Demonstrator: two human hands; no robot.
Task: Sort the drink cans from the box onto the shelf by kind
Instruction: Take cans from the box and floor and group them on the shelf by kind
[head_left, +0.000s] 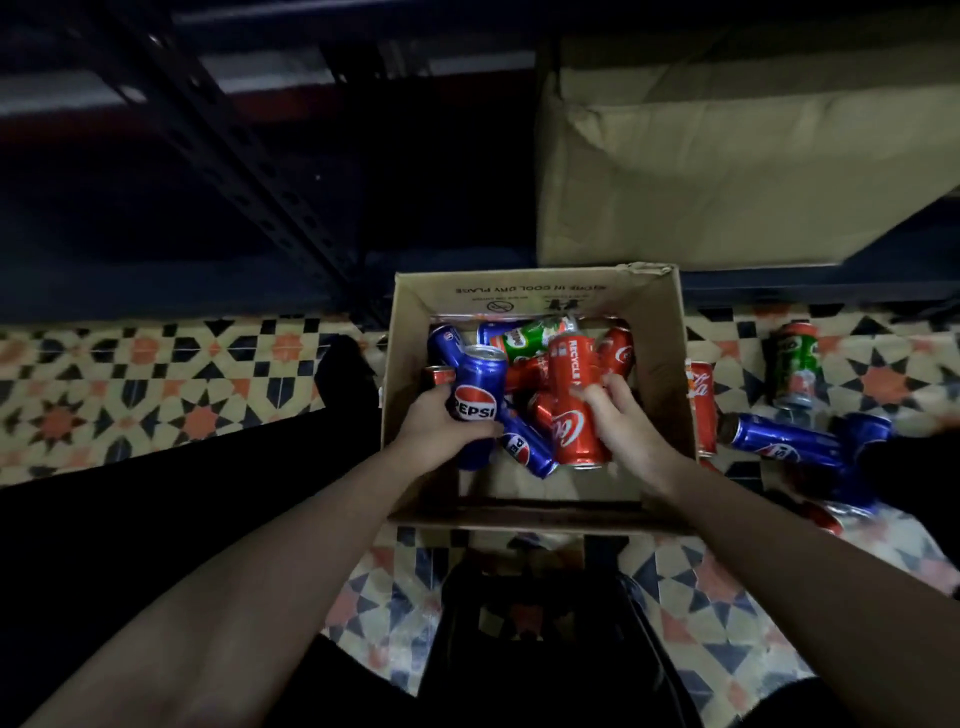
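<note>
An open cardboard box (524, 291) stands on the tiled floor in front of me, holding several blue, red and green drink cans. My left hand (434, 426) grips a blue Pepsi can (479, 395) over the box's left side. Over the right side, my right hand (623, 421) grips a red Coca-Cola can (574, 400). A green can (530, 338) lies at the back of the box. The dark metal shelf (249, 150) rises beyond the box, and I see no cans on it.
A large closed cardboard box (727, 171) sits on the shelf's low level at the upper right. Loose cans lie on the floor right of the box: a green one (795, 371), a blue one (784, 447), a red one (701, 410). A dark stool (540, 623) stands below me.
</note>
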